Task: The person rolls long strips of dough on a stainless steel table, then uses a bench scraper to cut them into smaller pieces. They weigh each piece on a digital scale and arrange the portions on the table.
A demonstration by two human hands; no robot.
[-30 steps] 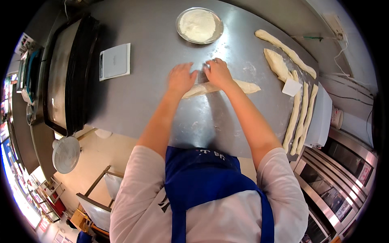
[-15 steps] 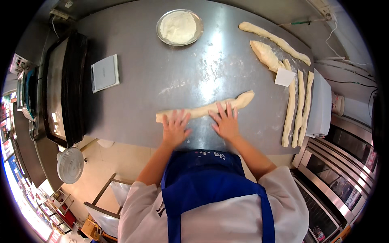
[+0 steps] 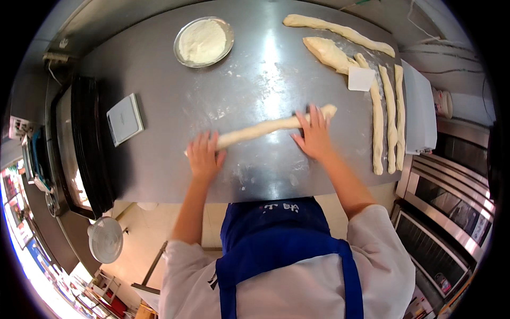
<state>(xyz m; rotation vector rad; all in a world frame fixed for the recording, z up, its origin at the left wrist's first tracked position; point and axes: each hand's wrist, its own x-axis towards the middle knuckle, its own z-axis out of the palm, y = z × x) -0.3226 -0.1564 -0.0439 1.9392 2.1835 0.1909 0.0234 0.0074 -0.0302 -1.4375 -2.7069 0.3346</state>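
Note:
A long rope of pale dough (image 3: 260, 129) lies at a slant across the middle of the metal table (image 3: 159, 170). My left hand (image 3: 203, 156) rests flat on its left end, fingers stretched forward. Near the right end, my right hand (image 3: 315, 134) lies over the rope with its fingers spread. Neither hand is wrapped round the dough; both press on it from above. Under the fingers, parts of the rope are hidden. Flour dusts the table around it.
At the back stands a metal plate of flour (image 3: 203, 41). Toward the right lie several dough ropes (image 3: 377, 127), a thicker dough lump (image 3: 328, 53) and a white scraper (image 3: 361, 79). A scale (image 3: 125, 120) and stacked dark trays (image 3: 87, 143) are at the left.
My hands have moved apart toward the rope's two ends. The rope looks longer, thinner and more even. The whole view has also shifted a little.

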